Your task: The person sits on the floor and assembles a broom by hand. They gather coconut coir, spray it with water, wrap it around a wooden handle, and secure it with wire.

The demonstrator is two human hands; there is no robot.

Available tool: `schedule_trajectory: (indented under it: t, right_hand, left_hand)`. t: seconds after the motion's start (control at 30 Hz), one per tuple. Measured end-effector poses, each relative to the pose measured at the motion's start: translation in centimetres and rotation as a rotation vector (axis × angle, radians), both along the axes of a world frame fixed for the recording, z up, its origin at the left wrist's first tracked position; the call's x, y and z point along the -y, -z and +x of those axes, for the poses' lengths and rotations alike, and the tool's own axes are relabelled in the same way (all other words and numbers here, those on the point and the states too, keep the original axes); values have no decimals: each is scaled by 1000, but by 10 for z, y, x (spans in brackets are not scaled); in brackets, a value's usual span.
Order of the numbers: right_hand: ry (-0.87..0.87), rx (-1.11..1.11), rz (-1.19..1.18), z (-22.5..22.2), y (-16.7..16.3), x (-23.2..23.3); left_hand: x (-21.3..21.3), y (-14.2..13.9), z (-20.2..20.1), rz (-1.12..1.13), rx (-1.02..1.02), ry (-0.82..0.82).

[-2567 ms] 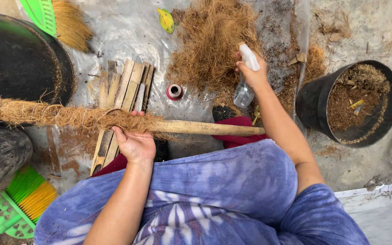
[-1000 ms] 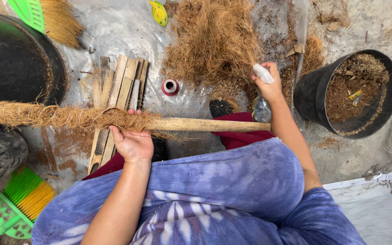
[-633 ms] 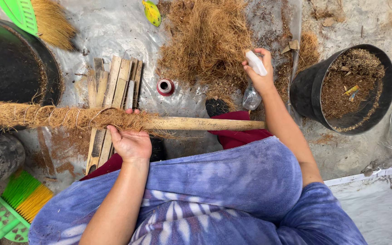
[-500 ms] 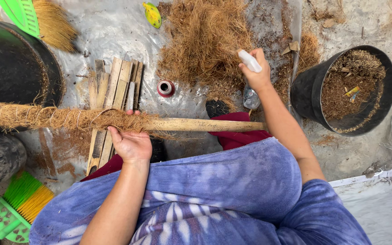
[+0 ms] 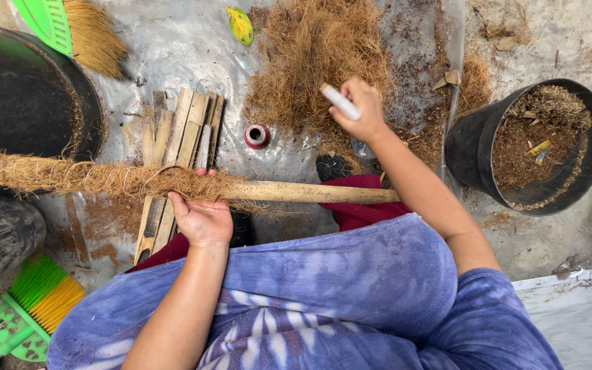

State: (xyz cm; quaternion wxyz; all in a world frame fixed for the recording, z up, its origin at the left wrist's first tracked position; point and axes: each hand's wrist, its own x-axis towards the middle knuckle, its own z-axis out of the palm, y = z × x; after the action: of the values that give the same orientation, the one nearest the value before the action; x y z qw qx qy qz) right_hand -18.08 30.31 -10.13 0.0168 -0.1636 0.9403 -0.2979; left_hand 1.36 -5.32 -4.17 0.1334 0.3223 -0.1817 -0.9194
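Raised slightly since earlier, the right hand (image 5: pixel 359 109) was closed around a white tube (image 5: pixel 340 102) above the fibre pile (image 5: pixel 320 58); the left hand (image 5: pixel 200 216) clasped the fibre-wrapped pole (image 5: pixel 296 192), bare sheeting (image 5: pixel 173 48) beyond.

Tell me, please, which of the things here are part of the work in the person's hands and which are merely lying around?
In hand:
- fibre-wrapped stick, gripped by the left hand
- white tube, held in the right hand
- loose fibre pile under the right hand

Lying about:
- wooden slats
- red thread spool
- black pot
- green brush
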Motion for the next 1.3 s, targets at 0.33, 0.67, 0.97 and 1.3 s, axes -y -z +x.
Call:
schedule_trajectory:
  t: [0.33, 0.67, 0.97, 1.3]
  right_hand:
    - [-37, 203, 105, 30, 16, 17]
    - [346, 40, -479, 23, -2, -34]
    - [94, 189, -660, 29, 6, -18]
    - [406, 51, -507, -25, -11, -49]
  left_hand:
    - [2, -3, -1, 6, 44, -1]
    - [2, -3, -1, 11, 43, 7]
    - [1, -3, 0, 3, 67, 31]
    - [4, -2, -1, -28, 68, 23]
